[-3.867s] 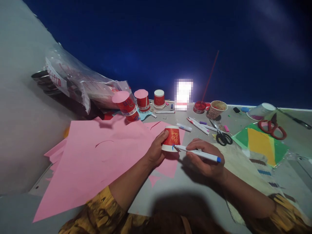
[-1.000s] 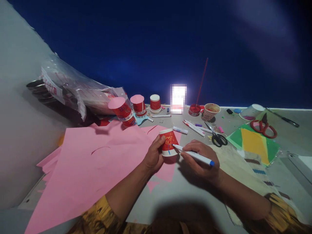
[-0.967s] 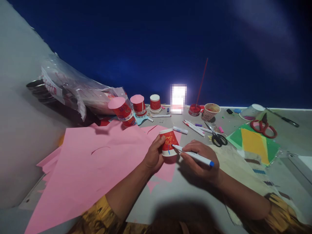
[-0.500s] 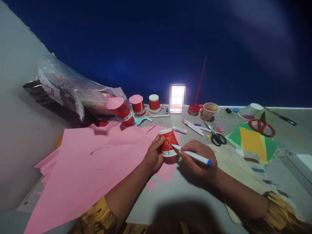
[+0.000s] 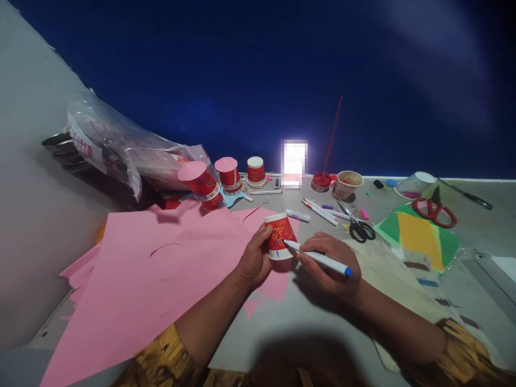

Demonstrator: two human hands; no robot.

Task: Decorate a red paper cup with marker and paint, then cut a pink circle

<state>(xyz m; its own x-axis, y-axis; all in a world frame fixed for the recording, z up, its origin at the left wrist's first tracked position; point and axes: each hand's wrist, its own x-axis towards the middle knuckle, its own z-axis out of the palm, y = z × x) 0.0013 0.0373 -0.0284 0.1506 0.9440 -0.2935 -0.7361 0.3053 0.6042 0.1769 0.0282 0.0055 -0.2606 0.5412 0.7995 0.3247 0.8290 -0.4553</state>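
My left hand (image 5: 255, 255) is closed around the side of a red and white paper cup (image 5: 282, 232), which is upside down and slightly tilted. Yellow lettering and a short blue stroke mark the cup's side. In my right hand (image 5: 331, 259) is a white marker (image 5: 322, 258) with a blue end, pinched between thumb and fingers. Its tip meets the red part of the cup, or sits very close to it. Part of the cup's left side is hidden by my left fingers.
Large pink paper (image 5: 153, 279) spreads left. Several decorated cups, including a pink-topped one (image 5: 200, 185), stand behind it. Markers (image 5: 318, 210), black-handled scissors (image 5: 362, 230), red-handled scissors (image 5: 435, 212), a glue-stained paper cup (image 5: 347, 185) and green-yellow sheets (image 5: 419, 236) lie right. A plastic bag (image 5: 121, 145) rests back left.
Hands, cup and marker keep nearly the same pose. The cup is turned very slightly in my left hand, and the whole view has shifted a little.
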